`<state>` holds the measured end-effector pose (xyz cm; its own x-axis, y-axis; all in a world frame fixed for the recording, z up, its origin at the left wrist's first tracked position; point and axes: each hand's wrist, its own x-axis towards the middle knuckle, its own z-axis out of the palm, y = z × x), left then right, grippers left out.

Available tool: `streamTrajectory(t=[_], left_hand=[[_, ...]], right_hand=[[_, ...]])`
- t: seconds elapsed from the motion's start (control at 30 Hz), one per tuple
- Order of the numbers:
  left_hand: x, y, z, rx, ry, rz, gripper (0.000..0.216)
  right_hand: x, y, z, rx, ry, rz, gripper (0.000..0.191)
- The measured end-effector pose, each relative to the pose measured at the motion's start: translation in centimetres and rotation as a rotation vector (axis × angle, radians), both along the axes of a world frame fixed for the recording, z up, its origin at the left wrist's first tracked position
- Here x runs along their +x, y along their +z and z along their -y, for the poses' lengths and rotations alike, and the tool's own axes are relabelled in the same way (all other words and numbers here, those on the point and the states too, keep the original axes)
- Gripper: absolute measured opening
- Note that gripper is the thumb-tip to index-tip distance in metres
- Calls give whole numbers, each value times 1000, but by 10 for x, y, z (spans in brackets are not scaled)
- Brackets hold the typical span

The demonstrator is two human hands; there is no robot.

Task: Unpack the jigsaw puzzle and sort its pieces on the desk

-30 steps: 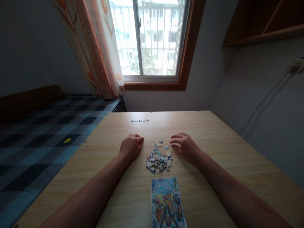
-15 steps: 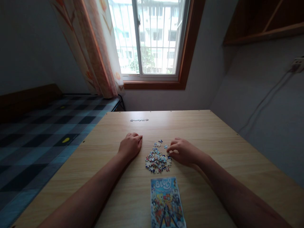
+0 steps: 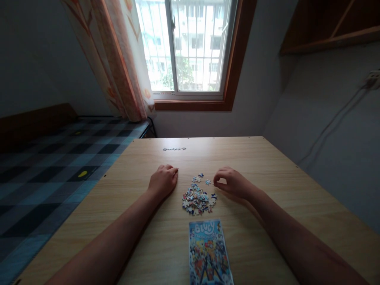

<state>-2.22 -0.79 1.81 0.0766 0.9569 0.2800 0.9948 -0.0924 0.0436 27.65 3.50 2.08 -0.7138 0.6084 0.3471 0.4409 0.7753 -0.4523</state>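
A loose heap of jigsaw puzzle pieces (image 3: pixel 196 201) lies on the table between my hands. My left hand (image 3: pixel 164 180) rests on the tabletop left of the heap, fingers curled in; whatever they may hold is hidden. To the right of the heap, my right hand (image 3: pixel 230 181) hovers low with thumb and forefinger pinched into a ring. Anything between those fingertips is too small to make out. Just left of them sits a single blue-and-white puzzle piece (image 3: pixel 208 182). A strip of joined puzzle pieces (image 3: pixel 174 149) lies near the far edge.
Nearest me on the wooden table (image 3: pixel 255 156) is a colourful Bluey picture sheet or box (image 3: pixel 209 253). A bed with a checked cover (image 3: pixel 59 158) stands along the left. Beyond the table are a curtain (image 3: pixel 115 59) and a barred window (image 3: pixel 196 47).
My right hand has drawn back from the heap's right edge, slightly up and right, its fingers now in a pinch. The left hand has stayed in place.
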Motion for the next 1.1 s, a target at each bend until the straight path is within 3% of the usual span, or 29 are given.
streamTrajectory(t=[0.2, 0.33, 0.5, 0.77, 0.93, 1.1], left_hand=[[-1, -2, 0, 0, -2, 2, 32], [-1, -2, 0, 0, -6, 1, 32], [1, 1, 1, -11, 3, 7, 31], [0, 0, 1, -15, -1, 34, 30], [1, 1, 1, -24, 9, 43, 31], [1, 1, 1, -15, -1, 40, 30]], right_hand=[[7, 8, 4, 62, 77, 115, 22], [4, 15, 12, 12, 154, 148, 19], [0, 14, 18, -27, 138, 211, 26], [6, 15, 10, 8, 82, 192, 21], [-1, 15, 18, -94, 174, 189, 20], [-4, 13, 23, -145, 147, 222, 14]])
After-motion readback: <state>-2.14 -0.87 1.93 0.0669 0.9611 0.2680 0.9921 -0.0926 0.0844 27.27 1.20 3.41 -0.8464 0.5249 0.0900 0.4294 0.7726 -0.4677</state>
